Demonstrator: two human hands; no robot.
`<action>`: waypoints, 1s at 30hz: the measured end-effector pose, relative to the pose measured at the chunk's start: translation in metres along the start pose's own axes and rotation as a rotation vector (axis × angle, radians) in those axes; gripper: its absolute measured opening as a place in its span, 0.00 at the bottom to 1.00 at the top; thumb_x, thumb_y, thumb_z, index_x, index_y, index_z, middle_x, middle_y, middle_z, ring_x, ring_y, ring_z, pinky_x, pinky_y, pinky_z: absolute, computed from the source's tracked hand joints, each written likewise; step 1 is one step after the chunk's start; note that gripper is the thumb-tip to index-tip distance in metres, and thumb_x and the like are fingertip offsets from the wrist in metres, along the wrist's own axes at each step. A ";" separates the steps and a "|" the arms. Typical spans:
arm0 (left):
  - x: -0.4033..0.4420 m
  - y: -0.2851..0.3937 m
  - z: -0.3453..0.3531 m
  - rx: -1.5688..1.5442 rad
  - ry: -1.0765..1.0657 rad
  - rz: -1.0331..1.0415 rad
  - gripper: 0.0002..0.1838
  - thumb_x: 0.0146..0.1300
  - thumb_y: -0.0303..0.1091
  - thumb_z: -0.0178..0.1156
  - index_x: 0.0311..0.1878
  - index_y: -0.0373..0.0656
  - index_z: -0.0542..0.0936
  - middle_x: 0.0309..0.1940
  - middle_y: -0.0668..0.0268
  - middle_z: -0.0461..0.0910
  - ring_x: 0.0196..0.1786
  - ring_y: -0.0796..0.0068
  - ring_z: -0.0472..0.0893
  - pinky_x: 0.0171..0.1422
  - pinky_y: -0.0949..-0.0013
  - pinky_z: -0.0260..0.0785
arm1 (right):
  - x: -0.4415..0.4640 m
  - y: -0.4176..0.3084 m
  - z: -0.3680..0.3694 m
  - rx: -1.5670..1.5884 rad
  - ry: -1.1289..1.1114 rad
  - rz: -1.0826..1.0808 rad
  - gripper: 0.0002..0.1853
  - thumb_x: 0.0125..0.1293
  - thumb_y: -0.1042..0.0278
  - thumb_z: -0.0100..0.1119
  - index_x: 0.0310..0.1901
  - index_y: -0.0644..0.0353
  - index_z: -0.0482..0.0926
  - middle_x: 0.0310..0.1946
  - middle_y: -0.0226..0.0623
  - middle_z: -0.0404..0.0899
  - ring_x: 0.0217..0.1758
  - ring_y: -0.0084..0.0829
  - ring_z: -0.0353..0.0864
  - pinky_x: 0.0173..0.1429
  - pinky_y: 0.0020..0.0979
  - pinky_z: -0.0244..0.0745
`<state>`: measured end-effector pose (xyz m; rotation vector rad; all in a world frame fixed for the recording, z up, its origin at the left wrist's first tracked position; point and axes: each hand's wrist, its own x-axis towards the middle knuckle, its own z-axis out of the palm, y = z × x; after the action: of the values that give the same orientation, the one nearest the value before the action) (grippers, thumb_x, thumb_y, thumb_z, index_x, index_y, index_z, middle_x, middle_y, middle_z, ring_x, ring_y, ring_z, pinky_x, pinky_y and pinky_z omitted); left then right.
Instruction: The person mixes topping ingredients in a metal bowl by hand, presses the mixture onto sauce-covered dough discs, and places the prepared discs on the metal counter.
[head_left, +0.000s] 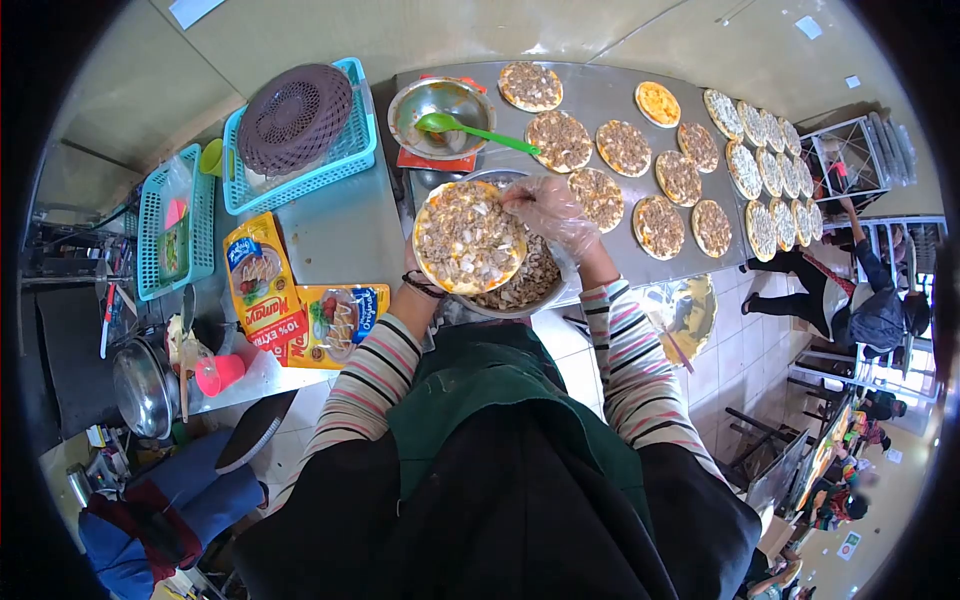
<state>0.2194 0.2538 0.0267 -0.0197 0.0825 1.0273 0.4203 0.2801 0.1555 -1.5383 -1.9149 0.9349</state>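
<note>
My left hand (411,260) supports a small round pizza (470,245) from beneath; most of that hand is hidden under the crust. Chopped meat-like topping covers the pizza, with yellow and orange showing near the rim. In a clear plastic glove, my right hand (555,215) is over the pizza's right side with its fingers pinched together. Whatever lies between those fingertips is hidden. Beneath both hands, a large metal bowl (565,290) contains more of the chopped topping (530,280).
Several topped pizzas (560,140) lie on the metal table (590,80). A metal bowl (405,105) with a green spoon (490,135) stands behind. At left are yellow packets (262,280) and turquoise baskets (370,120). Another person (870,300) is at right.
</note>
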 end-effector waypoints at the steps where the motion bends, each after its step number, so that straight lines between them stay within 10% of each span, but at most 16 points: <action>1: 0.001 0.000 0.001 -0.019 -0.025 -0.007 0.28 0.65 0.47 0.37 0.60 0.36 0.64 0.57 0.49 0.67 0.57 0.51 0.70 0.61 0.48 0.62 | 0.000 -0.001 0.000 0.001 0.003 -0.001 0.08 0.50 0.72 0.60 0.32 0.64 0.81 0.27 0.41 0.81 0.31 0.27 0.80 0.38 0.27 0.73; 12: 0.006 0.004 0.019 -0.133 0.018 -0.146 0.34 0.63 0.57 0.37 0.65 0.44 0.57 0.64 0.53 0.57 0.63 0.48 0.61 0.64 0.43 0.55 | -0.022 -0.012 -0.003 0.133 0.111 -0.195 0.07 0.51 0.71 0.58 0.32 0.62 0.80 0.28 0.43 0.79 0.32 0.41 0.78 0.39 0.34 0.73; 18: 0.030 -0.016 0.043 -0.042 0.098 -0.172 0.34 0.63 0.58 0.35 0.66 0.46 0.57 0.65 0.54 0.56 0.64 0.48 0.59 0.65 0.43 0.54 | -0.046 0.001 -0.029 0.115 0.279 -0.343 0.12 0.56 0.67 0.60 0.42 0.59 0.79 0.31 0.38 0.80 0.34 0.31 0.79 0.40 0.29 0.73; 22: 0.080 -0.048 0.068 0.014 0.077 -0.195 0.34 0.63 0.59 0.34 0.66 0.46 0.56 0.66 0.54 0.54 0.65 0.48 0.58 0.65 0.43 0.53 | -0.087 0.040 -0.083 0.767 0.287 0.155 0.13 0.63 0.61 0.56 0.43 0.59 0.79 0.28 0.27 0.76 0.29 0.18 0.70 0.32 0.24 0.68; 25: 0.150 -0.080 0.112 0.212 -0.358 -0.411 0.34 0.63 0.58 0.34 0.65 0.46 0.58 0.66 0.57 0.55 0.66 0.54 0.57 0.68 0.47 0.50 | -0.118 0.078 -0.125 0.956 0.326 0.384 0.14 0.62 0.60 0.56 0.45 0.59 0.77 0.25 0.24 0.71 0.27 0.16 0.67 0.31 0.21 0.65; 30: 0.287 -0.125 0.079 0.127 0.005 -0.305 0.33 0.63 0.57 0.34 0.65 0.46 0.59 0.66 0.58 0.55 0.67 0.55 0.57 0.68 0.48 0.49 | -0.160 0.150 -0.174 1.096 0.530 0.424 0.15 0.62 0.61 0.56 0.46 0.62 0.76 0.23 0.25 0.68 0.26 0.17 0.65 0.31 0.20 0.63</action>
<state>0.4790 0.4383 0.0807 0.0790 0.1450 0.7157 0.6812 0.1768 0.1549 -1.2689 -0.4940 1.2649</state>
